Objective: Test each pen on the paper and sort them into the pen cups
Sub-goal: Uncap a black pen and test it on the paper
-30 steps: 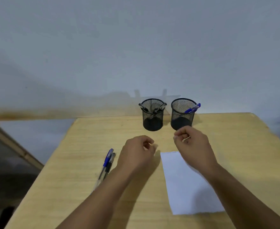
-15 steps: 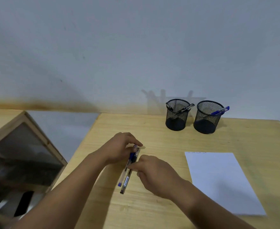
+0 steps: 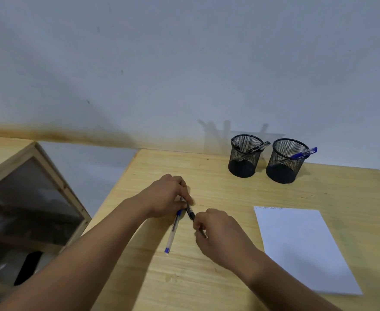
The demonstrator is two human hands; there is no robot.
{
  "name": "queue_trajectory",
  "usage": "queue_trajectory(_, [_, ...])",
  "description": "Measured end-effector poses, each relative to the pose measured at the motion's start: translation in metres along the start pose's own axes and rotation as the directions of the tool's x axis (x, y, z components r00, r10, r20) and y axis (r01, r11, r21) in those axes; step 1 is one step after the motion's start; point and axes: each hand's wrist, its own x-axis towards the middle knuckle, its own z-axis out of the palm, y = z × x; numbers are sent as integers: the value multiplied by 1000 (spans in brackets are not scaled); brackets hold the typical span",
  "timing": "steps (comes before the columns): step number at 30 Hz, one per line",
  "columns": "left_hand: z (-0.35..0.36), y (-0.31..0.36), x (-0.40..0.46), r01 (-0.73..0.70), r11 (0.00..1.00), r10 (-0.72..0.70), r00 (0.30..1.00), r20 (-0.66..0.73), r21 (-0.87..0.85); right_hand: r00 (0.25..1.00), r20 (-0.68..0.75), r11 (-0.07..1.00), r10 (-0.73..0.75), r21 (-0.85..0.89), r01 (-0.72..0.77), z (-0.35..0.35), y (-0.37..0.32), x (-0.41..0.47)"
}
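Both the left hand and right hand pinch the slim black-capped pen above the pale wooden table, beside the resting blue-capped clear pen, which an uncapping tug could knock away.

Both hands meet on a black pen: the left hand pinches its far end, the right hand grips its near end. Just left of the grip a blue pen lies on the table, close under the left hand. Right of the grip, bare wood runs to the paper. Beyond and to the right stand two cups, well apart from the hands, with open tabletop between.
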Motion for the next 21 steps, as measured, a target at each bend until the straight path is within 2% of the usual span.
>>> queue_trajectory(5, [2,7,-4,-11,999,9,999,-53,-40,980,-45,960,196,210,-182,-21,14,-6])
queue_trajectory(13, [13,42,4,-182,959,142,972,-188,-217,966,44,836,255,492,-243,-73,56,-35])
queue_trajectory(15, [18,57,10,-221,944,158,955,-249,-246,968,26,848,249,477,-232,-83,68,-44])
queue_trajectory(18, [27,84,18,-284,925,197,927,-319,-254,976,-13,915,217,350,-199,-96,82,-58])
queue_trajectory(21, [39,107,25,-287,910,184,927,-326,-301,979,-32,952,203,242,-189,-108,91,-68])
